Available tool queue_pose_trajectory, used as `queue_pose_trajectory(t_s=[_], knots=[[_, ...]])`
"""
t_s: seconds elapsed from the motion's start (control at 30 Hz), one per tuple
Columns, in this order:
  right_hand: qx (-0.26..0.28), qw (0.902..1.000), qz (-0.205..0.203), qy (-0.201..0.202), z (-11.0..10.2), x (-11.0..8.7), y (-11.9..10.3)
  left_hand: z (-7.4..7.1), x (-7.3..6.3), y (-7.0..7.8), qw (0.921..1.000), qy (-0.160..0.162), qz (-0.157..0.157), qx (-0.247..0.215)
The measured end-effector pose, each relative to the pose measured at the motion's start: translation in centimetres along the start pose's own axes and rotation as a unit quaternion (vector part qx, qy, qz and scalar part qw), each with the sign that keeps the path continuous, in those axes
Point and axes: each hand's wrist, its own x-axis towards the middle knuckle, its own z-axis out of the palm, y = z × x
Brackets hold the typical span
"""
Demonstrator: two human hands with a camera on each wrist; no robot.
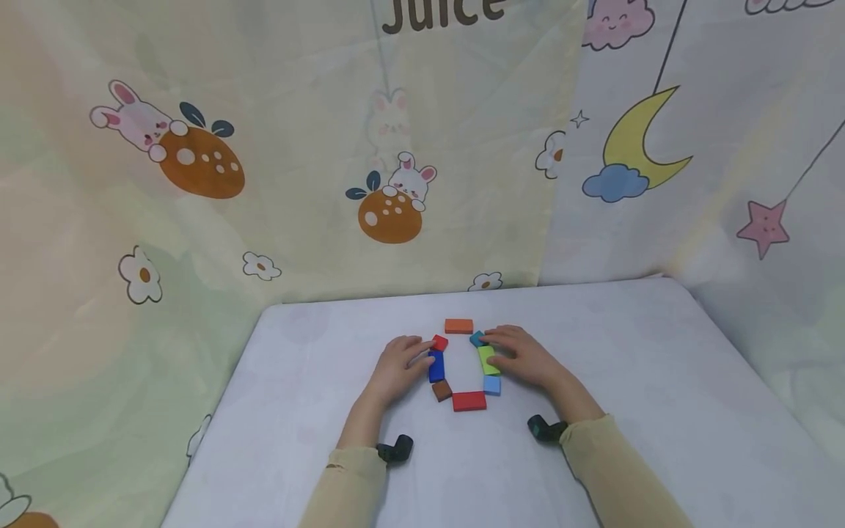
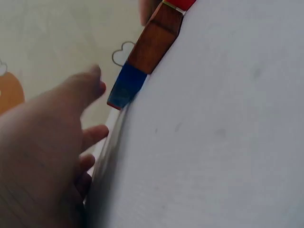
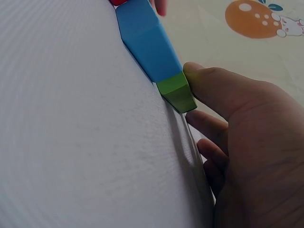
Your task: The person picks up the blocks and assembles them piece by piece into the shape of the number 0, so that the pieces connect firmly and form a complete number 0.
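Observation:
On the white table, small colored blocks lie in a rough oval ring. My left hand (image 1: 398, 369) is at the ring's left side, its fingers loosely extended. Its index finger reaches a small red block (image 1: 439, 342), and its thumb is at the dark blue block (image 1: 436, 367). On the right, my right hand (image 1: 530, 359) has its index finger at a teal block (image 1: 477, 339). Its thumb touches the lime green block (image 1: 487, 360), also seen in the right wrist view (image 3: 178, 92). Whether the left fingertips press their blocks cannot be told.
An orange block (image 1: 458, 326) is at the ring's far end, a long red block (image 1: 469, 401) at its near end. A brown block (image 1: 442, 390) and a light blue block (image 1: 491, 385) sit at the near corners. Behind the table (image 1: 317, 345) hangs a printed cloth (image 1: 304, 183).

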Motion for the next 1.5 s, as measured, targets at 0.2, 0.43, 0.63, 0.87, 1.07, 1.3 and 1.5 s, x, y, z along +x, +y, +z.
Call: queue_pose_trajectory(t_s=[0.2,0.43,0.63,0.87,1.07,1.3,1.5], knots=[[-0.003,1.0,0.006,0.002,0.06,-0.07,-0.02,0.27,-0.5,0.04,0.998,0.015,0.028,0.055],[-0.004,0.9999,0.01,0.0,-0.1,-0.12,-0.34,0.3,-0.64,0.03,0.9972,0.017,0.027,0.067],[-0.004,0.9999,0.012,-0.003,-0.15,-0.12,-0.32,0.23,-0.76,0.08,0.9971,0.02,0.032,0.066],[-0.013,0.9999,0.004,-0.002,-0.06,-0.09,-0.19,0.32,-0.8,0.03,0.9972,0.016,0.024,0.069],[-0.013,0.9999,0.0,-0.003,-0.09,-0.15,-0.3,0.32,-0.9,-0.02,0.9976,0.018,0.018,0.065],[-0.012,0.9999,-0.001,-0.003,-0.07,-0.11,-0.39,0.22,-1.02,0.03,0.9983,0.019,0.019,0.052],[-0.012,0.9999,-0.003,-0.001,-0.04,-0.12,-0.25,0.34,-0.89,-0.03,0.9983,0.019,0.019,0.052]])
